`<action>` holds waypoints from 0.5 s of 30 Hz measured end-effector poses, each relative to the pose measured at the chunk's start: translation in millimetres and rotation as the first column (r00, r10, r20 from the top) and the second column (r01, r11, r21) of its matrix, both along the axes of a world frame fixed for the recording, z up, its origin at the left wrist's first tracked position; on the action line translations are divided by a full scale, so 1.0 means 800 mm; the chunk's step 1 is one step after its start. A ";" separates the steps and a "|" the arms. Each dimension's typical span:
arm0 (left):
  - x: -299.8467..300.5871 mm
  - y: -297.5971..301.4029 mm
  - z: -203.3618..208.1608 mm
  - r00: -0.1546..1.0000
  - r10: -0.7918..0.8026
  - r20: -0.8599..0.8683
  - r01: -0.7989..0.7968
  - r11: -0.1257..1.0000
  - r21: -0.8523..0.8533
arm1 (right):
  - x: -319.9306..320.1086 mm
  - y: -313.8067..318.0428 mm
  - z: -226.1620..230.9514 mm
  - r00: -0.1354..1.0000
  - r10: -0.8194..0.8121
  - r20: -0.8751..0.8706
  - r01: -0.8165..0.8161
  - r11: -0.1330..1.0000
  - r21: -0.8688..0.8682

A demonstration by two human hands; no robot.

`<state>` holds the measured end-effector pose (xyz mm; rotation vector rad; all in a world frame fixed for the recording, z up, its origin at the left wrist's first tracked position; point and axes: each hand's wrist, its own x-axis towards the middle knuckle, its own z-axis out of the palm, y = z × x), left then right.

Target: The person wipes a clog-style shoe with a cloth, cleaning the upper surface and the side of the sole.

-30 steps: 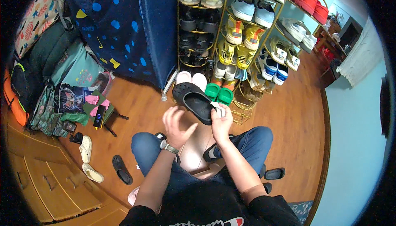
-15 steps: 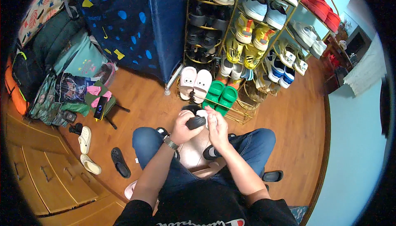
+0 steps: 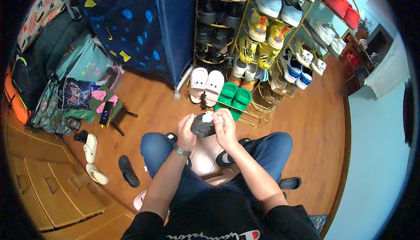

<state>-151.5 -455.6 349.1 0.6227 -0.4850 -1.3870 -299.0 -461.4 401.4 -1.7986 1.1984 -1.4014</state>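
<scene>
Between my knees, my left hand [image 3: 187, 133] grips the side of a black shoe [image 3: 201, 127], which I hold up off the floor. My right hand [image 3: 225, 131] is at the shoe's other side, its fingers closed on a small white wipe [image 3: 207, 117] pressed against the upper part of the shoe. Whether the wipe is paper or cloth I cannot make out. Just beyond my hands, a pair of green slides [image 3: 227, 94] and a pair of pale pink slides [image 3: 213, 87] with eye shapes rest on the bottom of the rack.
A gold wire shoe rack [image 3: 258, 118] full of shoes stands ahead, beside a dark blue fabric wardrobe [image 3: 131, 30]. To my left lie a dark clog [image 3: 128, 171], cream clogs [image 3: 90, 148] and a small stool [image 3: 114, 115] with a phone. Another dark clog [image 3: 290, 183] is by my right knee.
The black shoe has turned, so a broader side now shows instead of its rounded end. My left hand has shifted to its left edge; my right hand has moved slightly with the wipe.
</scene>
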 end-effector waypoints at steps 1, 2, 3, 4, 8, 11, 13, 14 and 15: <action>-0.002 0.000 0.001 1.000 -0.009 0.002 0.009 1.000 -0.001 | -0.004 -0.001 -0.011 0.996 -0.039 0.083 0.027 0.990 0.141; -0.007 -0.004 0.002 1.000 0.008 -0.004 -0.008 1.000 0.023 | -0.008 -0.004 -0.021 0.993 -0.059 0.099 0.042 0.985 0.167; -0.008 -0.004 0.004 1.000 0.008 -0.005 -0.008 1.000 0.026 | -0.004 0.000 -0.015 0.993 -0.059 0.098 0.042 0.985 0.170; -0.010 -0.004 0.006 1.000 0.016 0.016 -0.016 1.000 0.011 | 0.001 0.006 -0.010 0.999 -0.045 0.014 0.045 0.999 -0.021; -0.002 -0.001 -0.030 0.998 0.028 0.054 -0.027 0.999 -0.030 | 0.020 0.022 0.024 0.968 0.043 -0.248 -0.129 0.932 -0.340; -0.012 0.000 0.012 0.999 0.040 0.025 -0.040 0.999 -0.007 | 0.002 0.013 -0.014 0.977 -0.205 -0.058 0.190 0.961 -0.201; -0.010 0.005 0.012 0.990 0.118 0.071 -0.122 0.991 0.052 | -0.009 0.013 -0.027 0.984 -0.179 0.001 0.176 0.974 0.145; -0.003 0.004 -0.007 0.981 0.092 0.168 -0.087 0.996 -0.037 | -0.010 0.016 -0.034 0.984 -0.175 0.020 0.169 0.969 0.179; 0.002 -0.001 -0.016 0.961 0.075 0.266 -0.042 0.991 -0.127 | -0.007 0.016 -0.036 0.984 -0.172 0.041 0.160 0.965 0.208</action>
